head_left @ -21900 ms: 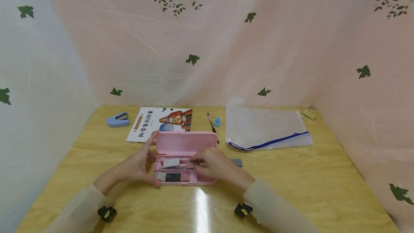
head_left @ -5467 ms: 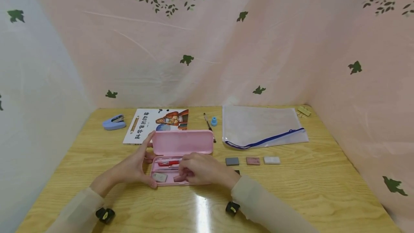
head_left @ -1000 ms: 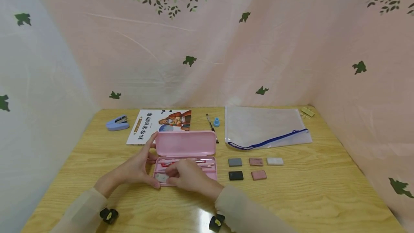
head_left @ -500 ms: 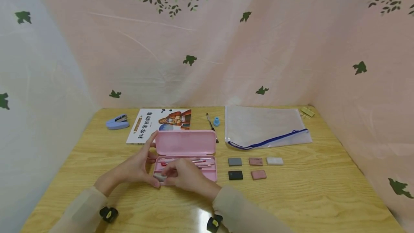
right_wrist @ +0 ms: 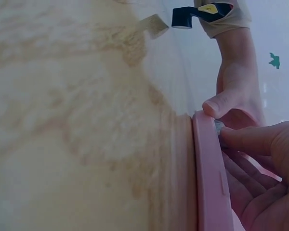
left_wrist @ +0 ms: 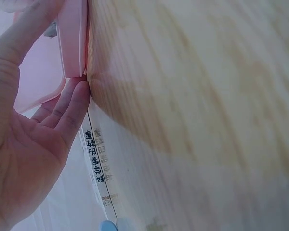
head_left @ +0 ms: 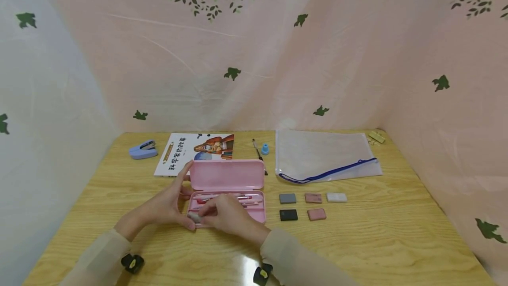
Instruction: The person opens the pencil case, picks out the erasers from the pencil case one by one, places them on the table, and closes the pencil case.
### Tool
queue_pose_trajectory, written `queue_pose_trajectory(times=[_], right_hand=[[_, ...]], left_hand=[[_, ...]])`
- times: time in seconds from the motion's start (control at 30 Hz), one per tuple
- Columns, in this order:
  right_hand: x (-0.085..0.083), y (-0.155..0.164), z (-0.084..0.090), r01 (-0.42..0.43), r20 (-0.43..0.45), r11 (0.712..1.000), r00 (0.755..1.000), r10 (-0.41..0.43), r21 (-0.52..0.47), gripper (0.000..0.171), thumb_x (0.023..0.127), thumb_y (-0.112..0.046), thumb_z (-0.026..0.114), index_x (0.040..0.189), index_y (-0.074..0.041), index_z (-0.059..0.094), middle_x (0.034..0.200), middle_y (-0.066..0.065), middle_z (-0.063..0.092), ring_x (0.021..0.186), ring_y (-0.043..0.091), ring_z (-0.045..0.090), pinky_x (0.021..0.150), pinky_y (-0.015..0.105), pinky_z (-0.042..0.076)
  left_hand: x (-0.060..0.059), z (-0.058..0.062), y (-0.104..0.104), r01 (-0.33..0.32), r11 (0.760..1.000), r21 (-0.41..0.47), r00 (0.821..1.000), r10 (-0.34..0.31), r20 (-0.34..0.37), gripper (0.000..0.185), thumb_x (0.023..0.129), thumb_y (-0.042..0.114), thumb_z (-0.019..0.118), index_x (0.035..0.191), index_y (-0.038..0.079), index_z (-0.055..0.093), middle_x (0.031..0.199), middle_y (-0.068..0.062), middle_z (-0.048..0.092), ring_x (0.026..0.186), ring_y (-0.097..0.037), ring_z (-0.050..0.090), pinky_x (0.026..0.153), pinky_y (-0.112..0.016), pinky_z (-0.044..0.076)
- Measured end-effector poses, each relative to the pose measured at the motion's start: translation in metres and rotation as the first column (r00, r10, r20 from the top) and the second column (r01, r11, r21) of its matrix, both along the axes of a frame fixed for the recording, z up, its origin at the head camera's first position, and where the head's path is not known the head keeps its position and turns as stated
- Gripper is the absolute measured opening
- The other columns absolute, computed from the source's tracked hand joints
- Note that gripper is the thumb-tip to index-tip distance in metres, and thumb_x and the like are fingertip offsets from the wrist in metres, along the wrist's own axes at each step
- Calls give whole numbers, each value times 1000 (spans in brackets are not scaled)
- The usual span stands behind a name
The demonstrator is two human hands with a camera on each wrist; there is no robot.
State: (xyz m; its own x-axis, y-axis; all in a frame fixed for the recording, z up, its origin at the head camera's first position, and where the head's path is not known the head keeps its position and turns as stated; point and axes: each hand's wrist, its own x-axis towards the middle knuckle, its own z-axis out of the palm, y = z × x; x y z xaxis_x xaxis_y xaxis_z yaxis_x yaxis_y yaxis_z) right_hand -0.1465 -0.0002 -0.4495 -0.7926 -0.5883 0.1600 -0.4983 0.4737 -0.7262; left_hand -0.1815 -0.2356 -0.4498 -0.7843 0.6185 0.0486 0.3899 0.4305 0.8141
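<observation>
Fingertips of the right hand [head_left: 226, 216] pinch a small grey eraser [head_left: 194, 217] at the lower left corner of an open pink pencil case [head_left: 226, 197], low and centre-left in the head view. The eraser sits just at the case's near rim, between the right hand's fingers and the left thumb. The left hand [head_left: 166, 206] clasps the case's left end, thumb curled on the near rim and fingers stretched up beside the raised lid. From the right wrist view, the eraser [right_wrist: 218, 128] shows only as a grey sliver wedged beside the pink rim [right_wrist: 209, 183], under the curled fingers [right_wrist: 250, 137]. Red and pink pens [head_left: 228, 198] lie along the tray behind the hands.

To the right of the case, five erasers sit apart in two rows on the wooden table [head_left: 357, 242]: grey [head_left: 287, 198], dusty pink [head_left: 313, 197] and white [head_left: 336, 197] behind, black [head_left: 288, 215] and pink [head_left: 316, 214] in front. Further back lie a clear zip pouch [head_left: 325, 156], a black pen [head_left: 259, 156], a small blue cap [head_left: 265, 148], a picture book [head_left: 196, 151] and a blue stapler [head_left: 143, 149].
</observation>
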Motion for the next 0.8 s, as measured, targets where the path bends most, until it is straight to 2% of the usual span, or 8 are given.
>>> queue_pose_trajectory(times=[0.17, 0.43, 0.6, 0.8], right_hand=[[0, 5, 5, 18, 47, 1000, 999, -17, -17, 7, 90, -19, 80, 96, -17, 83, 91, -13, 76, 84, -8, 63, 80, 11, 50], [-3, 25, 17, 35, 234, 995, 972, -12, -97, 9, 89, -14, 80, 98, -15, 83, 95, -11, 76, 87, -3, 64, 80, 17, 55], [-8, 41, 19, 38, 323, 985, 946, 18, -167, 8, 89, -16, 80, 97, -15, 82, 93, -9, 76, 86, 2, 66, 75, 19, 55], [-12, 61, 23, 27, 440, 967, 893, 90, -253, 10, 91, -16, 79, 100, -14, 82, 93, -4, 77, 80, 15, 74, 71, 26, 60]], left_hand=[[0, 1, 1, -14, 1000, -16, 1000, 15, 13, 150, 62, 30, 100, 160, 38, -14, 146, -22, 36, 113, -24, 64, 102, -41, 52], [0, 1, 1, -27, 999, -30, 999, 28, 25, 153, 61, 30, 100, 160, 40, -15, 146, -17, 35, 116, -23, 62, 102, -38, 52], [-1, 1, 2, -23, 999, -29, 1000, 24, 18, 153, 61, 29, 100, 160, 39, -16, 145, -17, 34, 116, -24, 62, 102, -39, 52], [0, 2, 2, -37, 998, -44, 999, 39, 30, 152, 61, 31, 100, 160, 40, -15, 146, -18, 35, 115, -23, 62, 102, -39, 52]])
